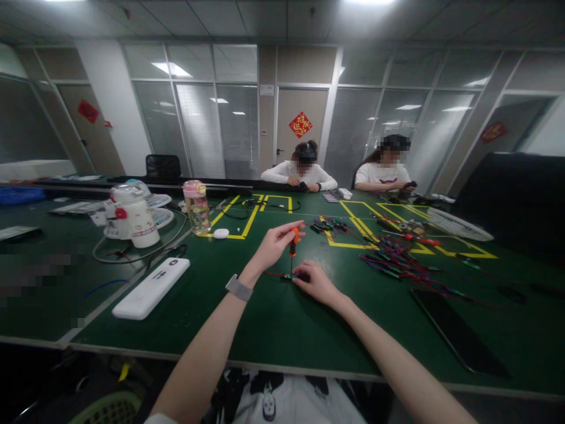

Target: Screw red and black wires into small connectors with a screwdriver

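My left hand [276, 242] pinches the orange handle of a small screwdriver [293, 241], held upright with its tip pointing down. Under the tip lies a small green connector with red wires [289, 275] on the green table [247, 318]. My right hand [314, 281] rests on the table with its fingers closed on that connector, pressing it down. A grey watch sits on my left wrist.
A white flat box [150, 287] lies at the left, with a white bottle [136, 215], a pink-capped bottle [196, 206] and cables behind it. A heap of red and green wired connectors [392, 256] is at the right, and a dark tablet [457, 333]. Two people sit at the far side.
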Tool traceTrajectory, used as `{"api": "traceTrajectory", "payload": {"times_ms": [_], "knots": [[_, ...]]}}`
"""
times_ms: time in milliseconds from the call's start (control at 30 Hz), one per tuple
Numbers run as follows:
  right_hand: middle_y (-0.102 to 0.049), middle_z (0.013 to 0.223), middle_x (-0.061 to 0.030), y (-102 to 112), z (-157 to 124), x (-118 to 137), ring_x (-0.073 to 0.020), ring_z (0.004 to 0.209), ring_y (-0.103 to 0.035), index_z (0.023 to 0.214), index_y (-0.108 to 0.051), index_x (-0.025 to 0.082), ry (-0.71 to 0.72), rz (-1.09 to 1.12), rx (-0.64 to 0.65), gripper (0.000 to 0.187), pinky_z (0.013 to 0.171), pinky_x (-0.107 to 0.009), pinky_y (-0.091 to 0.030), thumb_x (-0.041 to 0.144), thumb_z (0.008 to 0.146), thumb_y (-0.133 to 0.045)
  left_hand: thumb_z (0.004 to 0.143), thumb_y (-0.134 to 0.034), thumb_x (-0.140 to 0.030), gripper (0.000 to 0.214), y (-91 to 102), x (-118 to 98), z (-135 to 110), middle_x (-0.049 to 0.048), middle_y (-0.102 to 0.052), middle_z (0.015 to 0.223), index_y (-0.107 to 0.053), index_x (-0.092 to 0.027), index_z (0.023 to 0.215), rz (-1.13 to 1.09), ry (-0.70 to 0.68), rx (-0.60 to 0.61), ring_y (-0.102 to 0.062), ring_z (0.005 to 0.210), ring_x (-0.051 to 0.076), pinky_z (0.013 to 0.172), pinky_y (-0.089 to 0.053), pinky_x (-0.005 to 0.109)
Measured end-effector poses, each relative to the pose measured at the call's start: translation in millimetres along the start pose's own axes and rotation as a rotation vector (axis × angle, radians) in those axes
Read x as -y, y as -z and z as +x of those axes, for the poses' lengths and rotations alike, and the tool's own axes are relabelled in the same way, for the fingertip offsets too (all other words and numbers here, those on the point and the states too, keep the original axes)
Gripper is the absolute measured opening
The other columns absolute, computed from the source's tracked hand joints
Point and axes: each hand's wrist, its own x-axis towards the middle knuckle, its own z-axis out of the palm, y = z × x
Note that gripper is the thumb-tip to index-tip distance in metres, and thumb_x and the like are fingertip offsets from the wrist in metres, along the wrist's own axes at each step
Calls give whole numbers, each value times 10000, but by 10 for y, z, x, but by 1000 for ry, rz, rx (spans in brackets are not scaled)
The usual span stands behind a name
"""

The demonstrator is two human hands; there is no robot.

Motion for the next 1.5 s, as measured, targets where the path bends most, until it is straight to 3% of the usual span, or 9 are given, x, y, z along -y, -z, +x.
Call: {"api": "traceTrajectory", "payload": {"times_ms": [233,400,567,700,833,967,1067,1300,1500], "knots": [[-596,821,-46,4,1,1,-186,803,-535,889,-698,173,-7,3,5,118,762,-310,-411,168,786,-641,755,-718,-297,304,-14,64,-15,47,-654,921,-712,-185,1037,200,-74,-167,-623,763,139,681,-536,254],[-594,813,-45,17,1,13,-188,796,-534,885,-696,171,-4,-2,8,111,755,-311,-409,171,791,-636,876,-570,-287,269,-30,16,-20,65,-645,986,-676,-193,1104,237,-75,-130,-618,882,156,761,-532,270],[-594,812,-44,16,1,14,-189,803,-534,883,-698,178,-9,-2,8,111,754,-309,-409,169,791,-636,889,-519,-200,347,-37,53,2,95,-663,1053,-584,-157,1227,41,0,-70,-646,939,174,818,-546,316],[-592,811,-39,11,0,9,-185,796,-530,884,-694,181,-3,1,9,109,754,-309,-408,169,791,-638,823,-637,-238,236,-40,63,-26,48,-619,961,-674,-196,1052,333,-98,-216,-611,815,145,684,-535,252],[-590,815,-43,13,0,8,-186,796,-531,888,-691,173,0,-9,9,113,750,-309,-408,163,791,-634,837,-636,-301,172,-44,37,-50,32,-568,918,-696,-212,971,558,-174,-282,-587,822,145,756,-512,269],[-593,828,-46,13,4,8,-184,801,-536,892,-692,171,-3,-9,16,116,760,-310,-410,162,792,-634,947,-432,-256,308,-61,69,-23,81,-601,1105,-603,-195,1195,286,-106,-185,-622,960,163,826,-523,293],[-591,821,-45,15,4,15,-182,794,-535,890,-696,170,-14,-10,20,116,752,-306,-409,161,790,-639,933,-454,-239,354,-65,104,-8,89,-648,1051,-541,-161,1267,116,-33,-142,-654,879,156,755,-552,284],[-585,806,-40,33,-6,41,-183,786,-526,879,-697,175,-7,-12,14,104,742,-305,-405,167,791,-642,847,-625,-323,180,-34,31,-59,33,-595,884,-710,-206,954,568,-189,-270,-582,759,137,663,-506,245],[-590,818,-40,25,-4,24,-183,792,-532,888,-695,180,-8,-1,11,109,753,-308,-410,170,795,-639,929,-447,-210,343,-57,65,-25,95,-632,1143,-583,-195,1243,234,-95,-162,-641,946,160,807,-531,291]]}}
